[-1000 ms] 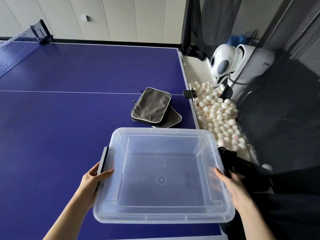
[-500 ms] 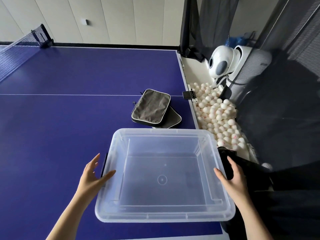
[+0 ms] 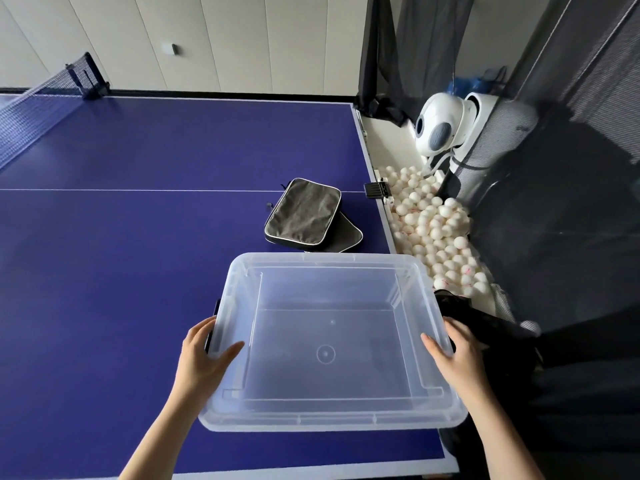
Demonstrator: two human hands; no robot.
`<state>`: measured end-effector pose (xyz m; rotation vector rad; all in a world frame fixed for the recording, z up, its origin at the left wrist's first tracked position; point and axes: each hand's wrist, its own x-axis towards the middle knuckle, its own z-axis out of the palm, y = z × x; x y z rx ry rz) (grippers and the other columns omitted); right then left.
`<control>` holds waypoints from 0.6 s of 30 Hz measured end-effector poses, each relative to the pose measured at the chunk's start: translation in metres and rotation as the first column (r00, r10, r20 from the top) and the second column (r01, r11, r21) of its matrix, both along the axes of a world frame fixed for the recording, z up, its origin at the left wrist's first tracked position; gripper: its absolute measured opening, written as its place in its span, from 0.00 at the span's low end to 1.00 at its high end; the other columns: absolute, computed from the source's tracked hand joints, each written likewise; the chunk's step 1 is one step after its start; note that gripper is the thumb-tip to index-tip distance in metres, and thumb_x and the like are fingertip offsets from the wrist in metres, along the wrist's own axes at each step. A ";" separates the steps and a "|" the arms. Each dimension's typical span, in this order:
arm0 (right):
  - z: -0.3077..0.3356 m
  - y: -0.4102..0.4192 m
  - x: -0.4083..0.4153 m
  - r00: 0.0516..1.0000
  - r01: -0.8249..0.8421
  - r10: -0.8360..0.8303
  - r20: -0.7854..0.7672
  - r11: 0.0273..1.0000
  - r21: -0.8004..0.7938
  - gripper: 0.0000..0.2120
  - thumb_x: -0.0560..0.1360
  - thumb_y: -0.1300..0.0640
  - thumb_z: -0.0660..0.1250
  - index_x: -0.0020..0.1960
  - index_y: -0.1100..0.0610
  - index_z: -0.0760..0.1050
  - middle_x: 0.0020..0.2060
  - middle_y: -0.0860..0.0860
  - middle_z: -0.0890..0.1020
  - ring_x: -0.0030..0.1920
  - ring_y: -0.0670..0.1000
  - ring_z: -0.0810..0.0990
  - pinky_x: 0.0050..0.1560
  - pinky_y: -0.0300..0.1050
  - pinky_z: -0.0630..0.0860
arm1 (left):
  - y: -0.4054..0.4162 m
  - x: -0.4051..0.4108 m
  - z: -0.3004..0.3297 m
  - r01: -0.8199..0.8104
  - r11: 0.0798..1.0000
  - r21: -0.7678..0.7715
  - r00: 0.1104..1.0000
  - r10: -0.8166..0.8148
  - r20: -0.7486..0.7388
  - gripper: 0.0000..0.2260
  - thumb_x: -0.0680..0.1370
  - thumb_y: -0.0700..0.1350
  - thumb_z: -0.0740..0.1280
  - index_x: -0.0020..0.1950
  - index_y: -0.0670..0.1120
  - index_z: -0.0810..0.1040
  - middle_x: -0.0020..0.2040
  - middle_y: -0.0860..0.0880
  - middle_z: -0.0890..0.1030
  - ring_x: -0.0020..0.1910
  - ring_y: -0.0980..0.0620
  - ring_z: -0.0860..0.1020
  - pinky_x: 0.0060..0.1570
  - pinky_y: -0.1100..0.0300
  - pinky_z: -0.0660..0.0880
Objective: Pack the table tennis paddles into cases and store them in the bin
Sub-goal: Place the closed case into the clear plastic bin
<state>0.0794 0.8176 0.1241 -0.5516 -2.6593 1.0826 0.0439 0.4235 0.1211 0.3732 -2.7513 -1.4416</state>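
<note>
A clear plastic bin (image 3: 325,260) sits empty on the blue table, near its right front corner. My left hand (image 3: 204,355) grips the bin's left side at the black handle, thumb hooked over the rim. My right hand (image 3: 459,356) grips the right side the same way. Just beyond the bin lie two dark grey paddle cases with white piping: the upper case (image 3: 303,216) rests partly on the lower case (image 3: 348,237). Both look closed. No bare paddle is visible.
Right of the table edge, a tray holds several white balls (image 3: 436,230), with a white ball machine (image 3: 440,126) behind it and black catch netting (image 3: 561,202) around. The table net (image 3: 34,105) crosses the far left. Dark fabric (image 3: 485,323) lies beside the bin's right side.
Half a second ago both hands were off the bin with fingers spread. Now they are back on its sides, thumbs over the rim. The bin has hardly moved.
</note>
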 end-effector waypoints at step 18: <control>0.045 -0.005 -0.052 0.990 -0.076 0.077 -0.116 0.997 0.013 0.14 0.69 0.59 0.75 0.45 0.68 0.75 0.41 0.63 0.77 0.46 0.61 0.76 0.45 0.48 0.67 | -0.015 -0.022 0.061 0.081 0.968 0.237 0.996 -0.071 -0.052 0.18 0.74 0.42 0.73 0.63 0.47 0.73 0.49 0.46 0.82 0.40 0.51 0.81 0.42 0.61 0.78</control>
